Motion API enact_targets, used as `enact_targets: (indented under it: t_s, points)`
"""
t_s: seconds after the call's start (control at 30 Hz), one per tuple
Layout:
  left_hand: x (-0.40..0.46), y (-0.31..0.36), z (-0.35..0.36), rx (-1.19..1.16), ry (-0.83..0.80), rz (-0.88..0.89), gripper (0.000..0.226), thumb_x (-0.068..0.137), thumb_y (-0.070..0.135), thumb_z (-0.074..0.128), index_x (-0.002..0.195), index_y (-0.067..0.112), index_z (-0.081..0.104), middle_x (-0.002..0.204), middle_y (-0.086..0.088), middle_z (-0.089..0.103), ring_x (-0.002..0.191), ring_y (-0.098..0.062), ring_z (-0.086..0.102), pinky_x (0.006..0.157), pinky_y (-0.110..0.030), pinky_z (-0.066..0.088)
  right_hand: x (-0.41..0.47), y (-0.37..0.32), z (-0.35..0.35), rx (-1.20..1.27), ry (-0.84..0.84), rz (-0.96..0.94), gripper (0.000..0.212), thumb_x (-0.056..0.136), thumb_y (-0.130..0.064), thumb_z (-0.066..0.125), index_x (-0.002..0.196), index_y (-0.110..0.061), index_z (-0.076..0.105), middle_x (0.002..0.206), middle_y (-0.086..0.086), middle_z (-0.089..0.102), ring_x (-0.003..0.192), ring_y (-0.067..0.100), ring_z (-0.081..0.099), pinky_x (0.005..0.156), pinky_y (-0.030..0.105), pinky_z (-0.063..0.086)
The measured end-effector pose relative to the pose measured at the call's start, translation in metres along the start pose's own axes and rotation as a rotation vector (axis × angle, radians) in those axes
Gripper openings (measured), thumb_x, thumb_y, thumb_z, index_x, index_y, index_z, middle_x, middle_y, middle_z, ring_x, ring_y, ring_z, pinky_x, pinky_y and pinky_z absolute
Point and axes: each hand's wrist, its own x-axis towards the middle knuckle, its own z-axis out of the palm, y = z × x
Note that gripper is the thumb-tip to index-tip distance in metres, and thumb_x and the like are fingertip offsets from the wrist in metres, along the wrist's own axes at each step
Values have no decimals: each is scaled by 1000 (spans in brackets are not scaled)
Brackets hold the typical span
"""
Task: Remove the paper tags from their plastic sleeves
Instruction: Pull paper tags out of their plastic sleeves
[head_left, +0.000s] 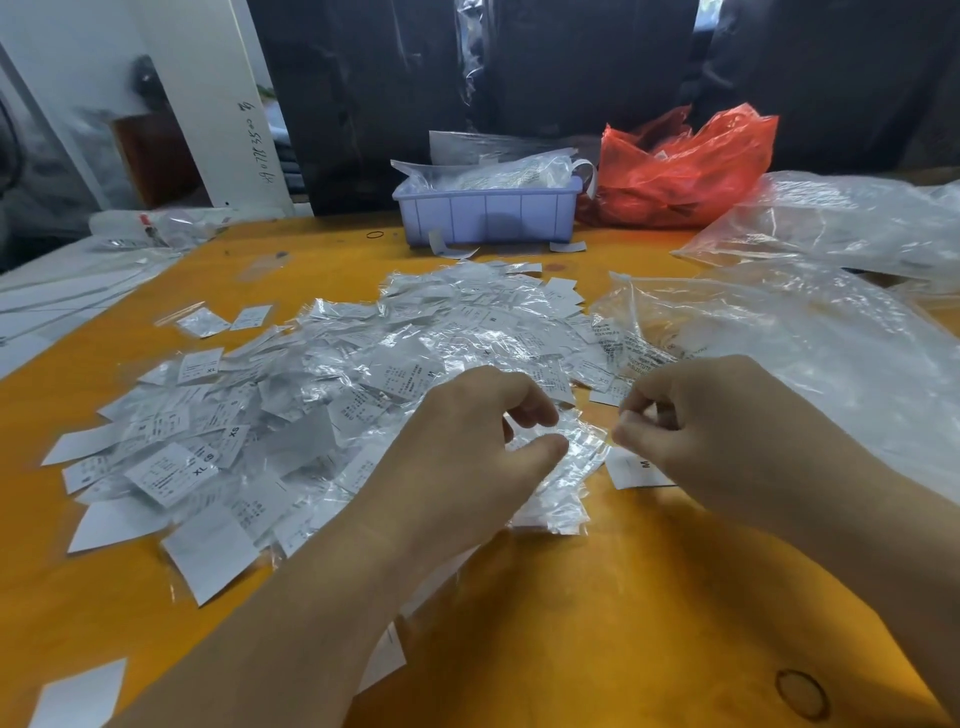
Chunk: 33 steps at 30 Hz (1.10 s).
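At the near edge of the heap of white paper tags (311, 405), a crinkled clear plastic sleeve (576, 441) is pinched by the left hand (467, 447) and the right hand (727, 431); it is best gripped firmly and parted gently.

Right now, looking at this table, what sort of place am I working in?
Probably a garment packing or labelling workroom. The orange table is heaped with a pile of size tags marked XL, XS and M, many in clear plastic sleeves. A lilac bin behind holds more bagged tags, beside a red plastic bag.
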Motion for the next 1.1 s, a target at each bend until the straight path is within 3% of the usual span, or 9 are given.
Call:
enact_targets:
  t_s: [0.1,0.2,0.3,0.5,0.6,0.7,0.8,0.97,1.1]
  points:
    - [0,4,0,-102,0,40,29,85,61,57,85,34,67,84,16,64,80,-1,59,60,-12,43,-2,-9,-4,212,130,-144,11,86,-34,67,85,-25,74,48,-11,51,47,6,50,43,15,34]
    - [0,7,1,-257,-68,46,45,84,70,48,87,30,69,82,6,67,79,-8,62,67,-23,50,-6,-17,-3,285,142,-257,18,85,-35,63,92,-23,75,51,-16,50,49,8,50,47,17,37]
    - [-1,10,3,-291,-95,45,40,85,61,50,94,28,70,90,5,70,90,-12,66,82,-43,54,-8,-21,1,260,161,-317,12,88,-24,68,98,-21,74,48,-16,44,50,9,51,46,17,37]
    - [0,12,5,-513,-79,35,29,87,45,57,99,23,70,93,5,73,92,-8,68,78,-25,50,-9,-24,4,294,218,-365,19,87,-24,67,105,-19,72,54,-21,47,53,7,56,48,16,44]
    - [1,11,8,-666,-68,-28,28,88,34,61,103,13,69,97,-7,73,95,-22,69,86,-36,55,-9,-27,6,296,216,-360,30,86,-25,66,115,-17,69,54,-15,50,52,11,57,47,20,45]
    - [1,12,7,-762,-27,-90,13,95,16,60,102,8,68,95,-10,73,90,-25,71,81,-33,58,-10,-30,7,362,125,-326,46,83,-33,68,127,-22,62,55,-8,51,50,12,53,46,23,42]
    - [2,8,4,-685,26,-111,11,95,13,59,99,15,69,90,-4,74,87,-26,70,75,-35,56,-13,-32,2,663,-84,-169,62,75,-41,70,133,-32,51,59,-10,48,50,3,46,48,17,36]
    - [2,9,0,-569,85,-90,17,94,12,58,97,27,65,83,2,73,69,-13,65,62,-25,51,3,-33,-9,1324,-312,257,55,79,-7,55,130,-26,45,63,3,42,44,8,34,38,21,28]
    - [0,11,1,-469,156,-19,24,94,12,55,96,36,60,76,0,68,69,-23,62,57,-35,51,-1,-30,-14,1501,-367,163,73,59,-5,42,129,-24,46,71,9,40,58,14,39,49,27,31]
